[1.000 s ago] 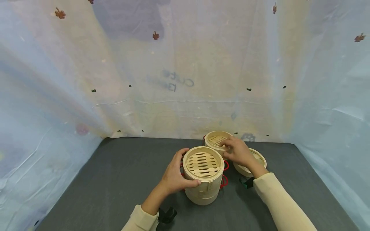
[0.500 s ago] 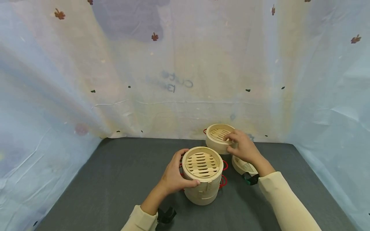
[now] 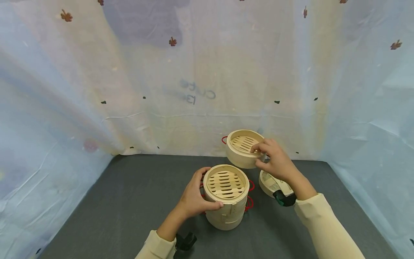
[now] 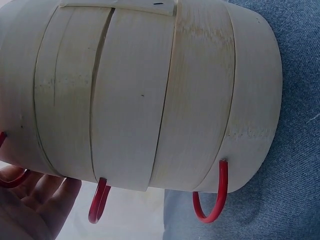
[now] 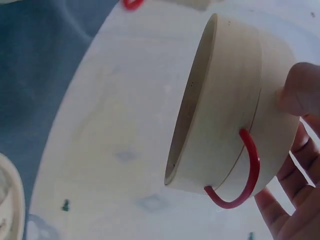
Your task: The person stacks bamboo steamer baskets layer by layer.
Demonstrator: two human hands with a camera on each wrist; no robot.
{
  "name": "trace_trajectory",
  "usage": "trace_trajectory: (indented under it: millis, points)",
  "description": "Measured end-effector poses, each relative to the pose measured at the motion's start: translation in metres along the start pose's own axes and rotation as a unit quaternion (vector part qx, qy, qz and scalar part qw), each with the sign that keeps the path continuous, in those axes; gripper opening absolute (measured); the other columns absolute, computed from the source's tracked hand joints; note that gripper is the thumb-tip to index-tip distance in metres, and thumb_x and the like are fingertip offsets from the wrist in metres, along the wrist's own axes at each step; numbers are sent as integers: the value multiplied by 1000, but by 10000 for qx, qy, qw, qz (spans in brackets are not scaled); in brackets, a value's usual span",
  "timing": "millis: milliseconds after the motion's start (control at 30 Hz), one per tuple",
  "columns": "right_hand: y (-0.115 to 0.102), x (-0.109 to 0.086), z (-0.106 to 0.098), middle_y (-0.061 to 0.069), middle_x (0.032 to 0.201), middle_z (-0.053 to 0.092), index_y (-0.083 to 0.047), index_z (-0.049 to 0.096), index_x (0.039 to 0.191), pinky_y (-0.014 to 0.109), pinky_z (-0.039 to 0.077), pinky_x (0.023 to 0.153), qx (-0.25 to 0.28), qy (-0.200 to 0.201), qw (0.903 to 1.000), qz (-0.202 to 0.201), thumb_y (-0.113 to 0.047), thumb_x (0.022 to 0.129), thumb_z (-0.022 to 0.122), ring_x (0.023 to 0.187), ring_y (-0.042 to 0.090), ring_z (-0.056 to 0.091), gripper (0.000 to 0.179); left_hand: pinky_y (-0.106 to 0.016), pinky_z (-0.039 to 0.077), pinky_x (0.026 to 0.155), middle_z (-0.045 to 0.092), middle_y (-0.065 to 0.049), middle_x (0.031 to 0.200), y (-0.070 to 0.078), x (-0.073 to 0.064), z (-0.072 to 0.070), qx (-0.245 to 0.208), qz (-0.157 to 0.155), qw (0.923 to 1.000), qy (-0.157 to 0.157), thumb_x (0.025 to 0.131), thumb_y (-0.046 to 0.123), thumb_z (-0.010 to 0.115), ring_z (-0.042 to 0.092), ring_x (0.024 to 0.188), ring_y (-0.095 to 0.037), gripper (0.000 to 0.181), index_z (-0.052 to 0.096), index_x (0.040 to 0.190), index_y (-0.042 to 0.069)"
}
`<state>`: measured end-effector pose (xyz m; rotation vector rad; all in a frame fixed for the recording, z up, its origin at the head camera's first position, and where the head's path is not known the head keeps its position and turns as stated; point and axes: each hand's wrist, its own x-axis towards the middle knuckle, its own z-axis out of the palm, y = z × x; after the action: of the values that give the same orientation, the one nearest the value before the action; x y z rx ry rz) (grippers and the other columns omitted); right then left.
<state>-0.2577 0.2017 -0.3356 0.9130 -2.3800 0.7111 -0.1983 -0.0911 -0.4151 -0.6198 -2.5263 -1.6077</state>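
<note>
Near the middle of the table stands a stack of bamboo steamer baskets (image 3: 224, 217) with a slatted top and red loop handles. My left hand (image 3: 194, 201) holds it from the left, thumb along the front and fingers round the far side. Its side and red loops fill the left wrist view, fingertips (image 4: 50, 200) at the lower left. Behind the stack, my right hand (image 3: 276, 162) pinches the rim of another bamboo steamer basket (image 3: 240, 159), slatted inside, raised off the table. In the right wrist view this basket (image 5: 225, 110) shows its hollow underside and a red loop.
On the dark table (image 3: 136, 201), right of the stack, lies a shallow round bamboo piece (image 3: 266, 187), partly hidden by my right wrist. A patterned plastic sheet (image 3: 200, 72) hangs behind the table and along both sides.
My right hand has raised the single steamer basket from behind the stack, drawing it up and clear of the table. My left hand keeps its hold on the stack.
</note>
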Motion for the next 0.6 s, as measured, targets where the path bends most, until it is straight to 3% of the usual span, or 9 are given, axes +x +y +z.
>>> trace_trajectory:
  millis: [167, 433, 600]
  points:
    - [-16, 2, -8, -4, 89, 51, -22, 65, 96, 32, 34, 72, 93, 42, 9998, -186, -2, 75, 70, 86, 11, 38, 29, -42, 47, 98, 47, 2, 135, -1, 0, -1, -63, -4, 10000, -20, 59, 35, 91, 51, 120, -14, 105, 34, 146, 21]
    - [-39, -1, -14, -5, 87, 52, -20, 65, 95, 25, 34, 67, 338, 305, 9938, -1014, 4, 70, 67, 82, 9, 38, 35, -41, 48, 96, 47, 2, 135, -3, 0, -1, -121, 54, 9999, -19, 59, 34, 90, 52, 118, -14, 103, 36, 145, 19]
    - [-48, -6, -15, -7, 88, 51, -21, 65, 96, 23, 34, 67, 584, 117, 9918, -1132, 4, 72, 66, 84, 7, 39, 35, -43, 47, 98, 46, 0, 136, -4, 0, -2, -166, 59, 9998, -68, 60, 33, 90, 52, 119, -16, 105, 34, 146, 15]
